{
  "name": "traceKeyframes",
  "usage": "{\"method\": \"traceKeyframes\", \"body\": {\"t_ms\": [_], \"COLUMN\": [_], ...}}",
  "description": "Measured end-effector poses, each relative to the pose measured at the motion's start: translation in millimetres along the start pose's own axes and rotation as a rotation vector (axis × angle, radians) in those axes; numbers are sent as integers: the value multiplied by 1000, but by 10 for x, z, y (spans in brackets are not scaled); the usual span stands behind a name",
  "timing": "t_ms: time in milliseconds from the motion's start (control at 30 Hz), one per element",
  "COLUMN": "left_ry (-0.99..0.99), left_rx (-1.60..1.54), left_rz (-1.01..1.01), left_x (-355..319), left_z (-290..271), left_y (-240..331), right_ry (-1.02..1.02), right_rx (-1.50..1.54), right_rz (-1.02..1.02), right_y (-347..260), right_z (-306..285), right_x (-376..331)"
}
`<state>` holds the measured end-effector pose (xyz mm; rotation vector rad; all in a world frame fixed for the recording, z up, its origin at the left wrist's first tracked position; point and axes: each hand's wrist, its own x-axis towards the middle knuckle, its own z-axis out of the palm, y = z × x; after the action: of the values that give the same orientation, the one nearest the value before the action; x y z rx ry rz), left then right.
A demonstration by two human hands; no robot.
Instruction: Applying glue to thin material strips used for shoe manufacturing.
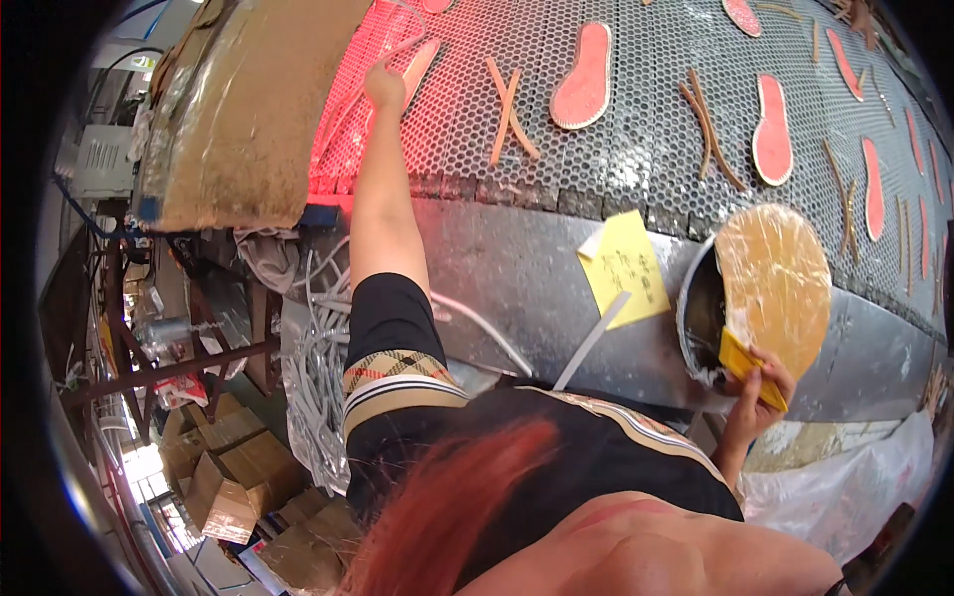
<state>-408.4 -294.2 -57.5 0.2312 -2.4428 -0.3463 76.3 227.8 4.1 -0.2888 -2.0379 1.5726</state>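
Observation:
My left hand [386, 87] reaches far out over the mesh conveyor [452, 119], in red light. Its fingertips are closed at the end of a thin pale strip [409, 42], which curves away from them. Close beside it lies a pink insole [422, 70] with a pale rim. At the near right my right hand [763, 382] grips a flat yellow scraper [747, 370]. The scraper is at the near edge of a round pot [693, 308], whose mouth is partly covered by a tape-wrapped brown board [775, 278].
More insoles [581, 79] and paired tan strips [507, 114] lie along the mesh. A yellow note [626, 268] and a loose grey strip [591, 343] rest on the metal ledge [507, 258]. Cardboard [238, 119] covers the left end; bundled grey strips [323, 397] hang below. Another person's hand [863, 22] shows at far right.

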Motion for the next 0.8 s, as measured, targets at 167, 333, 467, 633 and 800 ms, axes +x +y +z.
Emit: {"method": "traceKeyframes", "body": {"t_ms": [167,333,467,633,800], "left_ry": [-136,-413,-584,-382,-435], "left_rx": [-13,95,393,352,576], "left_rz": [311,162,-89,-96,135], "left_x": [484,809,1002,932,820], "left_z": [660,1431,1311,1129,1133], "left_y": [-109,210,165,3,506], "right_ry": [-69,-127,-139,-208,-129], "right_rx": [132,-95,-41,-36,-21], "right_rz": [177,64,194,217,299], "right_y": [-155,-118,-203,-250,-252], "right_z": [-63,-168,-166,-132,-209], "right_x": [126,162,206,355,179]}}
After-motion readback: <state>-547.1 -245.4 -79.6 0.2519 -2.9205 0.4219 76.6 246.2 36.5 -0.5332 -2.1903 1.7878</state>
